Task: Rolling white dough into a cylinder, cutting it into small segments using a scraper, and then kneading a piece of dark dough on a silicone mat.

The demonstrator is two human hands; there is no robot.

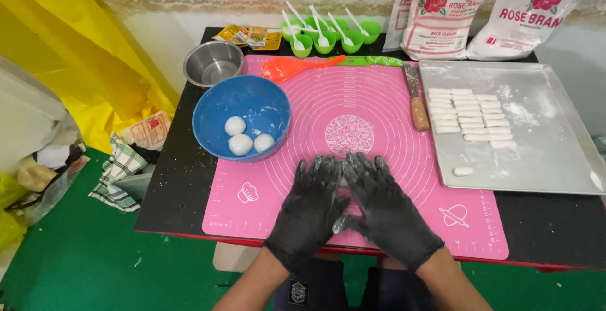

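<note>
My left hand (310, 207) and my right hand (382, 202), both in black gloves dusted with flour, lie flat side by side on the pink silicone mat (328, 96), fingers spread. A bit of white dough shows under my right thumb; the rest of it is hidden by the palms. To the upper left stands a blue bowl (252, 99) holding three white dough balls (240, 144). On the right a metal tray (549, 140) carries several short white dough sticks (468, 114) in rows, with one separate piece (463, 171) near its front.
A knife with a wooden handle (417, 106) lies between mat and tray. An orange spatula (297, 67), a steel bowl (213, 63), several green cups with white spoons (328, 33), yellow sachets (249, 35) and two flour bags (445, 14) stand at the back. Cloth and bags lie on the green floor at left.
</note>
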